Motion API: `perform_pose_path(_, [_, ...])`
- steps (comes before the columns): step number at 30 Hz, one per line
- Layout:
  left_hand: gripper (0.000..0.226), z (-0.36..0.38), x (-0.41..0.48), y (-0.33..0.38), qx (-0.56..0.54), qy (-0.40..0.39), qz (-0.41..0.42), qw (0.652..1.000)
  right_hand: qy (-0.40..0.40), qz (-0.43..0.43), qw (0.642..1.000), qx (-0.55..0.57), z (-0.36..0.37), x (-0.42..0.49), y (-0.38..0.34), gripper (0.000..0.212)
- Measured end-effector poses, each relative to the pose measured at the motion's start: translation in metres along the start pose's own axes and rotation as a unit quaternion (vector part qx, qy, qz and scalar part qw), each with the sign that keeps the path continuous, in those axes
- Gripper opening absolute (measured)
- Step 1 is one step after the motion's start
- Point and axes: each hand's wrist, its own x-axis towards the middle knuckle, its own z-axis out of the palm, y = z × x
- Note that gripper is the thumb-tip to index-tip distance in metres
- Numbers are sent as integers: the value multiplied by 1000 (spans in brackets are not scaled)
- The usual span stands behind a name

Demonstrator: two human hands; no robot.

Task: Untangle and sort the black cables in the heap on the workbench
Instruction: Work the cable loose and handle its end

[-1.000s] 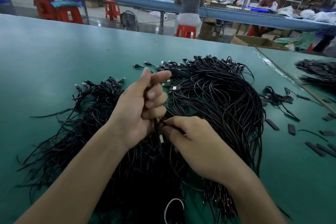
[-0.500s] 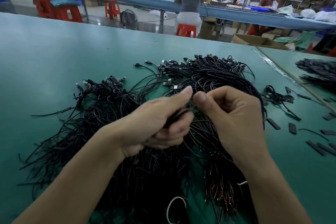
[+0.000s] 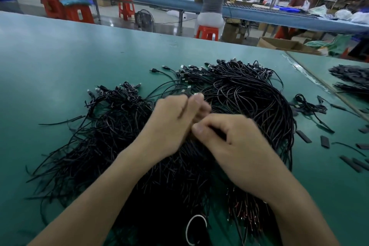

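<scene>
Over the heap (image 3: 249, 102) my hands have drawn close again: left hand (image 3: 175, 126) grips one cable (image 3: 183, 110), right hand (image 3: 239, 152) pinches it lower down. Nearly free, I reckon.

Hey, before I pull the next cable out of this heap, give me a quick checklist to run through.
1. Left hand holds a cable: ok, it runs between thumb and forefinger.
2. Right hand grip: cannot tell, fingers curled but blurred.
3. Cable free of the heap: cannot tell, hidden under the hands.
4. Room to lay it down: ok, bare green workbench left of the heap.
5. Loose black pieces apart from the heap: ok.
</scene>
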Motion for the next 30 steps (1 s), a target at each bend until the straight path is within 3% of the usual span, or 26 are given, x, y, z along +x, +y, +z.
perform_pose_path(3, [70, 3, -5, 7, -22, -129, -92, 987, 86, -30, 994, 60, -14, 2, 5, 19])
perform_pose_path(5, [75, 1, -6, 12, -82, -186, -134, 970, 122, -36, 986, 110, -16, 4, 8, 18])
perform_pose_path(8, [60, -9, -4, 19, -317, -262, -168, 896, 153, -18, 971, 184, -11, 7, 11, 26])
perform_pose_path(10, [53, -17, 0, 21, -456, -261, -160, 835, 133, 31, 972, 191, -4, 8, 13, 29])
perform_pose_path(13, [48, -16, 5, 22, -568, -174, -144, 791, 39, 58, 989, 128, 9, 9, 12, 34])
perform_pose_path(16, [45, -10, 8, 17, -570, -49, -130, 810, -34, 44, 997, 51, 16, 8, 7, 33])
perform_pose_path(18, [44, -4, 9, 10, -510, -10, -86, 856, -68, 52, 996, -6, 15, 6, 8, 22])
perform_pose_path(20, [42, 1, 8, 2, -342, 48, -37, 938, -99, 58, 992, -49, 10, 3, 9, 21])
perform_pose_path(22, [40, 5, 6, -3, -161, 82, 0, 983, -105, 42, 991, -65, 6, 1, 5, 23])
perform_pose_path(25, [44, 7, 1, 0, -21, -20, -26, 999, -65, 8, 996, -52, -3, 0, 0, 26])
perform_pose_path(30, [73, 6, -4, 13, -28, -156, -128, 979, 0, -40, 996, 74, -15, 2, 4, 18])
